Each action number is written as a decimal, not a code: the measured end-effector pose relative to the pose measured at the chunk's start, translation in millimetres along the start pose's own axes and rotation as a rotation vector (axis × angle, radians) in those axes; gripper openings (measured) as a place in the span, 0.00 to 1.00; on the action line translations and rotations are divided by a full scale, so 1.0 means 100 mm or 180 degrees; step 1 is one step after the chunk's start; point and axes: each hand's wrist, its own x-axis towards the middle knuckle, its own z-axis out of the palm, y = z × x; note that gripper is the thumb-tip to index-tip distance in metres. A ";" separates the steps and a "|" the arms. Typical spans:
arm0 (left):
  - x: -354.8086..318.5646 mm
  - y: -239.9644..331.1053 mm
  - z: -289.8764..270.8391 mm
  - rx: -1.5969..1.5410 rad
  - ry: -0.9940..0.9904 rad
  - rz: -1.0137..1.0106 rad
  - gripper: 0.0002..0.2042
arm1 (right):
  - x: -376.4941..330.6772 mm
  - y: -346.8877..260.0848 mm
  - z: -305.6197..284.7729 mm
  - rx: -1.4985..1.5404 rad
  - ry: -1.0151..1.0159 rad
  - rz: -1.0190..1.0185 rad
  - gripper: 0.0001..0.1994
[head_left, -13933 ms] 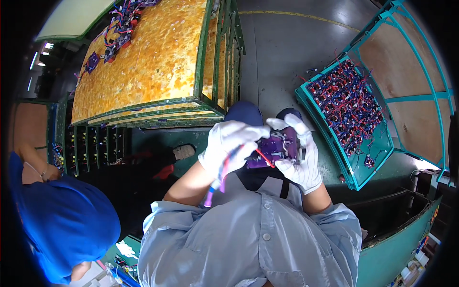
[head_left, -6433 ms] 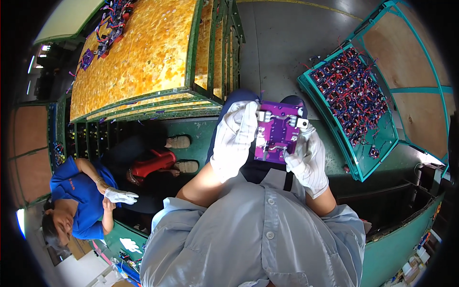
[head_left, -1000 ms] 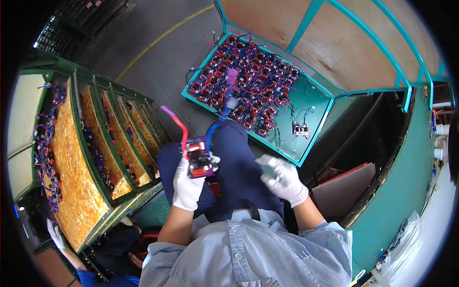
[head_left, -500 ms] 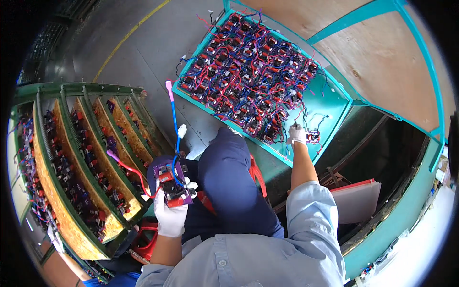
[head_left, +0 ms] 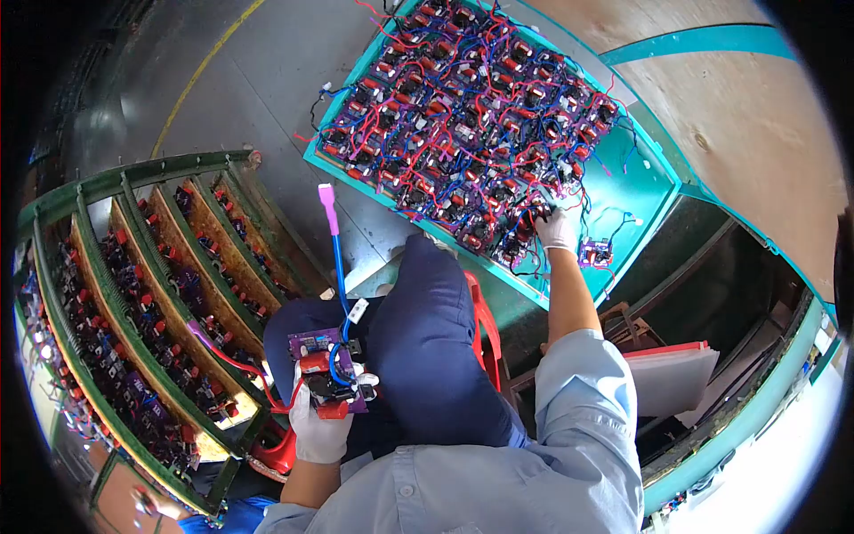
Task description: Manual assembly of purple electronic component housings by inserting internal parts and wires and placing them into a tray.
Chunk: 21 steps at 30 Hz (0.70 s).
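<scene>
My left hand [head_left: 320, 431], in a white glove, grips a purple circuit board [head_left: 309, 343] above my lap. The board carries red and black parts, a long upright blue wire [head_left: 337, 258] with a pink end, and a red wire reaching left. My gloved right hand [head_left: 558, 231] reaches to the near right edge of a dense pile of similar wired boards [head_left: 463, 133] in a teal tray [head_left: 630, 200]. Its fingers are drawn together among the boards; what they pinch is hidden. A single loose board [head_left: 596, 254] lies just right of that hand.
At left stands a green rack [head_left: 133, 169] with wooden dividers and rows of boards. Another person's hand [head_left: 165, 505] shows at its lower end. A red stool [head_left: 485, 325] is under me. White sheets with a red edge [head_left: 672, 378] lie at right, below a plywood panel [head_left: 712, 116].
My right hand has moved from beside the loose board leftward to the pile's edge. My left hand still holds its board, now slightly lower. The whole view has shifted a little.
</scene>
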 end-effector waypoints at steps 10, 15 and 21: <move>0.02 0.01 0.16 0.0007 0.0190 0.0068 0.23 | -0.13 -0.13 -0.05 -0.0372 0.0197 -0.0727 0.21; -0.01 0.03 0.21 0.0036 0.0179 0.0105 0.22 | -0.20 -0.24 -0.05 -0.0627 0.0261 -0.0677 0.19; -0.02 0.05 0.32 -0.0144 -0.0227 -0.0075 0.20 | -0.11 -0.23 -0.08 -0.0562 -0.0003 -0.0641 0.18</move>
